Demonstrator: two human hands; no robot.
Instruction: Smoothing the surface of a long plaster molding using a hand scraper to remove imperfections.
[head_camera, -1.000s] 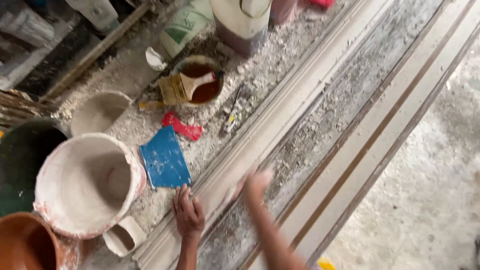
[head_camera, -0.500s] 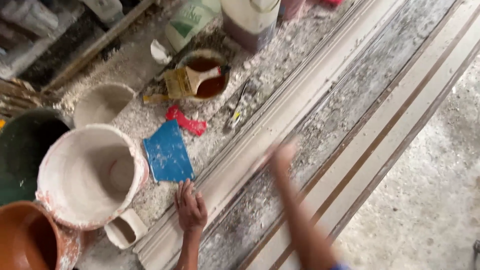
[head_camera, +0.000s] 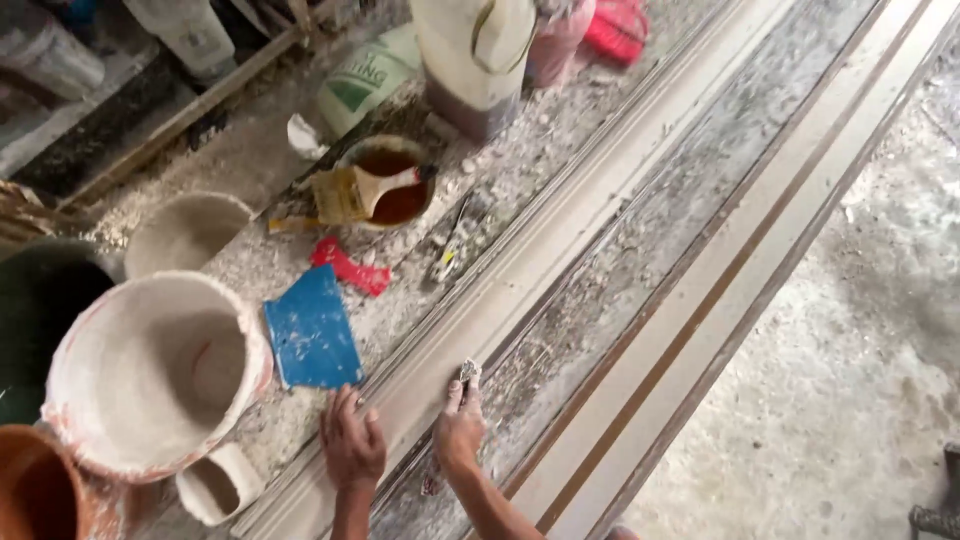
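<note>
My right hand (head_camera: 458, 432) fingers pinch a small metal scraper (head_camera: 468, 372) against the long white plaster moulding (head_camera: 560, 240) on the tabletop. My left hand (head_camera: 352, 445) lies open, flat on it. The moulding seems stiff, brittle; hold its edges.

Lying at top centre, a pale sack (head_camera: 365, 80) with a green printed panel, slumping against the bench edge; standing just right of it, a white plastic jug (head_camera: 480, 50) with brownish liquid showing low down; leaning at upper left, a white bottle (head_camera: 190, 35) carrying a small dark label; sitting at top right, a pinkish bag (head_camera: 560, 40) beside a red one (head_camera: 615, 30); showing no signs or screens.
</note>
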